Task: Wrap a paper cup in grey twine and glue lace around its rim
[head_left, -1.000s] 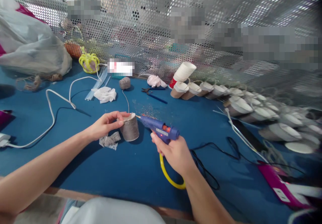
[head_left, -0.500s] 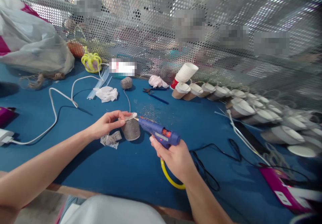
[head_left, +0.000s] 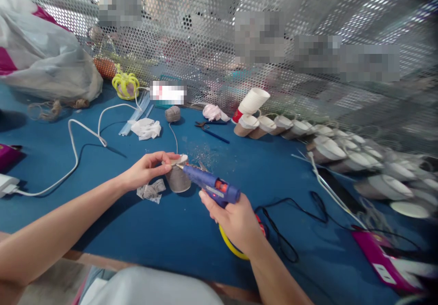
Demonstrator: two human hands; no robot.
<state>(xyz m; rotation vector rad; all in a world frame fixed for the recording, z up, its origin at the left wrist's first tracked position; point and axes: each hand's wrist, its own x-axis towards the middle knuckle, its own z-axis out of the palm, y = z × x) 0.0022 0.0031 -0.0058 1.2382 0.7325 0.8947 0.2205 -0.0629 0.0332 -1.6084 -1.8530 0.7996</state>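
My left hand (head_left: 153,167) grips the rim of a small paper cup (head_left: 179,181) wrapped in grey yarn, thumb and fingers closed on its edge. In my right hand (head_left: 236,220) is a blue glue gun (head_left: 212,186), its metal nozzle touching or just above the cup's rim. From near the rim a strand of yarn runs back to a grey yarn ball (head_left: 173,113). Beside the cup, under my left wrist, lies a crumpled piece of printed paper (head_left: 151,191). A yellow ring-shaped thing (head_left: 232,245) shows partly behind my right hand.
Many yarn-wrapped cups (head_left: 328,149) stand along the right, beside a stack of white cups (head_left: 255,100). Pliers (head_left: 214,131), tissue (head_left: 146,128) and glue sticks (head_left: 137,115) lie farther back. A white cable (head_left: 71,145) crosses the left; a black cord (head_left: 287,200) loops at right. A perforated screen (head_left: 205,35) closes the back.
The glue gun's nozzle has moved left along the cup's rim, toward my left fingers. My left hand and the cup have stayed nearly in place.
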